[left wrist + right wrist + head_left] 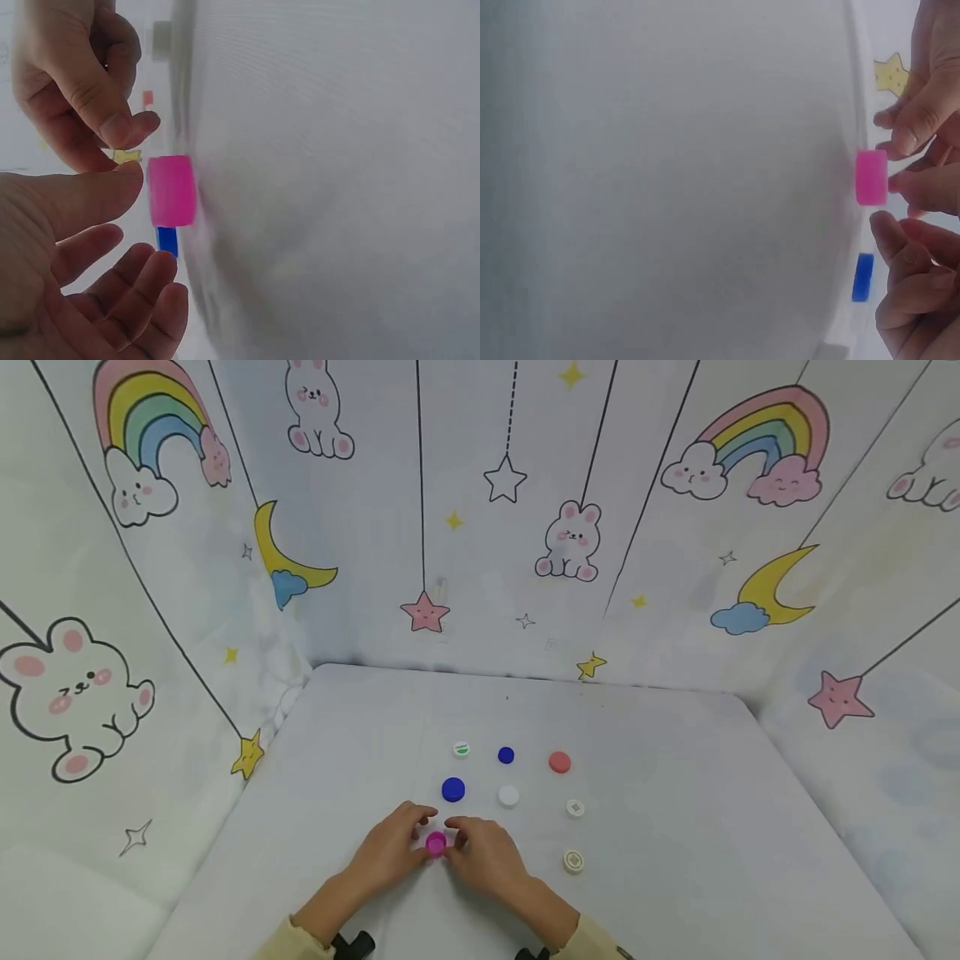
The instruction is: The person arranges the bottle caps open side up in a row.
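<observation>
Cartoon walls [487, 556] frame 8 caps [436, 843] on white tabletop [675, 768]

Head camera looks down from six o'clock over the table [675, 793]; low, close wrist views facing twelve share a pink cap [172, 191].

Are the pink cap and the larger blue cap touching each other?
Apart. The head view shows a strip of bare white tabletop between the pink cap and the larger blue cap.
</observation>
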`<state>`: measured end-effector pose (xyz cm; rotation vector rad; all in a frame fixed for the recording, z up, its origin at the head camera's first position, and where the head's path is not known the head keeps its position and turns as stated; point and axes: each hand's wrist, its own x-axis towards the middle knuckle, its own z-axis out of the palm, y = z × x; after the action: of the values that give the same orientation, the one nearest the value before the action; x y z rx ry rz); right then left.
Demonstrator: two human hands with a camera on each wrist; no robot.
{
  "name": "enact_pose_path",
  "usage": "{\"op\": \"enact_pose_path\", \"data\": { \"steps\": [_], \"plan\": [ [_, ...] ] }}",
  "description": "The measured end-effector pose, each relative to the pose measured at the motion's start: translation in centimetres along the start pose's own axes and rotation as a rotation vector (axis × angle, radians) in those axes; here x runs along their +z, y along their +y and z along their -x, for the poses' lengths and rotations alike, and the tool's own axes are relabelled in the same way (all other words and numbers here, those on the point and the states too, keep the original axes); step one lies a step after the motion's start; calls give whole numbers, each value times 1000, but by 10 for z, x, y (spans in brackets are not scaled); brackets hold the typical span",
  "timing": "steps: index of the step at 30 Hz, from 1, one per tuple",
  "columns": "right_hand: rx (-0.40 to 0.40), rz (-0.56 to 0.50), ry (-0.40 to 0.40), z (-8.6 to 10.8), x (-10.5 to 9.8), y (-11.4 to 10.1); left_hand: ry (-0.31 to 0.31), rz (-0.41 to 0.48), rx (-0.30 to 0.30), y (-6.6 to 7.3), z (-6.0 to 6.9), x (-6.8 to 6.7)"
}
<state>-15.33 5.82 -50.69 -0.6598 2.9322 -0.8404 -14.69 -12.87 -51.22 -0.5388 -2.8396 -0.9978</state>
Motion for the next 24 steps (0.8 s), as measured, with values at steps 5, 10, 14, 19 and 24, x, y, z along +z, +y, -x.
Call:
{"op": "enact_pose_path", "data": {
  "steps": [5, 10, 14, 19, 24],
  "plan": [
    [15, -3, 22, 4, -13, 8, -43, -3, 16, 8, -9, -2],
    [67, 8, 52, 10, -24, 20, -69, -17, 52, 20, -20, -2],
    [85, 16, 90, 15, -32, 29, -94, -16, 91, 29, -26, -1],
    [94, 29, 123, 23, -40, 41, -137, -5, 111, 37, -29, 3],
    [126, 40, 121, 30, -46, 50, -183, 8, 101, 41, -33, 12]
  ]
}}
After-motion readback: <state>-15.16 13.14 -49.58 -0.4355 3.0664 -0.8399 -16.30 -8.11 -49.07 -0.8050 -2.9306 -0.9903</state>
